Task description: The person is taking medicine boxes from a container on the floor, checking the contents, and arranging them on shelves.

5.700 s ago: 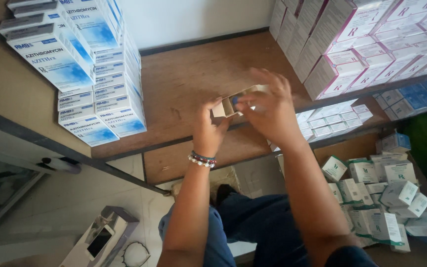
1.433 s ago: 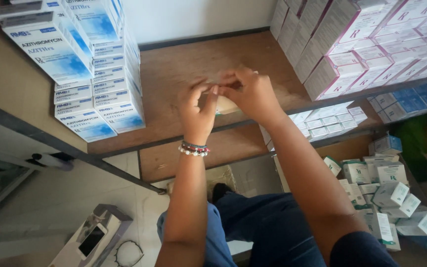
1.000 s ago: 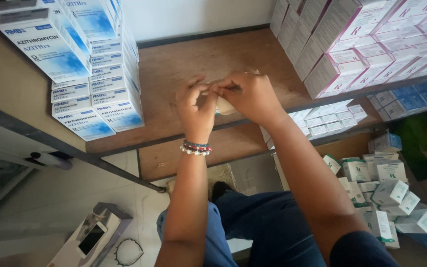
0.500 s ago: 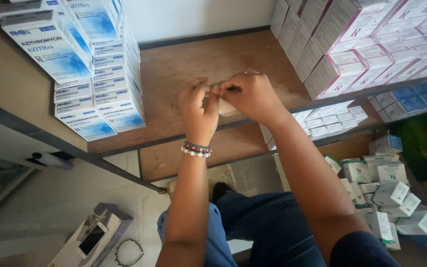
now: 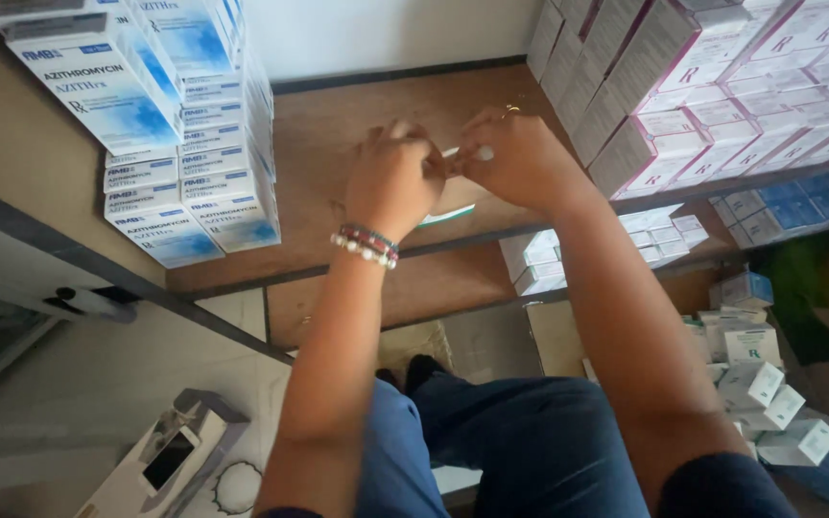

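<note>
Lifted a little higher and farther over the wooden shelf [image 5: 338,144] than half a second ago, with less of the small box showing between the palms. From left to right: one stack of white-and-blue cartons [image 5: 184,144] at the shelf's left end; left hand [image 5: 390,182], with two beaded bracelets [image 5: 365,245] at its wrist, curled shut on one small white box with a green edge [image 5: 445,215]; right hand [image 5: 520,158] pinching the same box's top, fingertips meeting the left's; one bank of white-and-pink cartons [image 5: 712,86] at the right. Below, one phone [image 5: 167,459] lying on the floor.
</note>
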